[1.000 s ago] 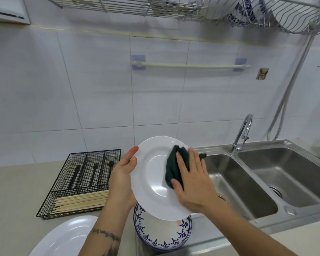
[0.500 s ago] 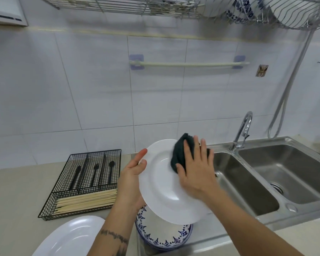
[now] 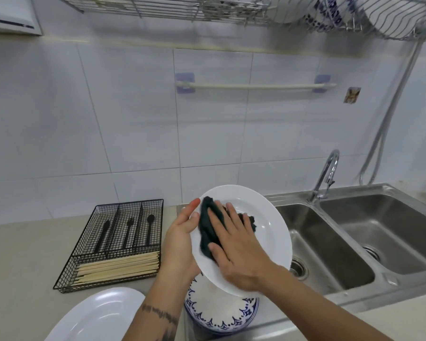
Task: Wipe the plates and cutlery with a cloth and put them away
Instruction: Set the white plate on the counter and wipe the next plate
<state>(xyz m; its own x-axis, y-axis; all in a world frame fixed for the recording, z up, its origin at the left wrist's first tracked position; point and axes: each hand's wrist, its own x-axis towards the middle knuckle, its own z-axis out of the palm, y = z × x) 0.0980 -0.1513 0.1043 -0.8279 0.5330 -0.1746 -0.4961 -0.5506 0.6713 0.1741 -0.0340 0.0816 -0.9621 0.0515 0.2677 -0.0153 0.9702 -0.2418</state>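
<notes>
A beige countertop (image 3: pixel 22 254) carries a black wire cutlery tray (image 3: pixel 113 244) near the wall, a white oval platter (image 3: pixel 96 316) at its front edge, and a blue-patterned plate stack (image 3: pixel 221 316) beside the double steel sink (image 3: pixel 354 242).

Both my hands were up in front of me, close together.
My left hand (image 3: pixel 181 244) gripped the plate (image 3: pixel 268 232) at its left rim, thumb up over the edge, forearm rising from below. My right hand (image 3: pixel 236 247) lay flat, fingers spread and straight, pressing the cloth (image 3: pixel 208 228) against the plate's face.
</notes>
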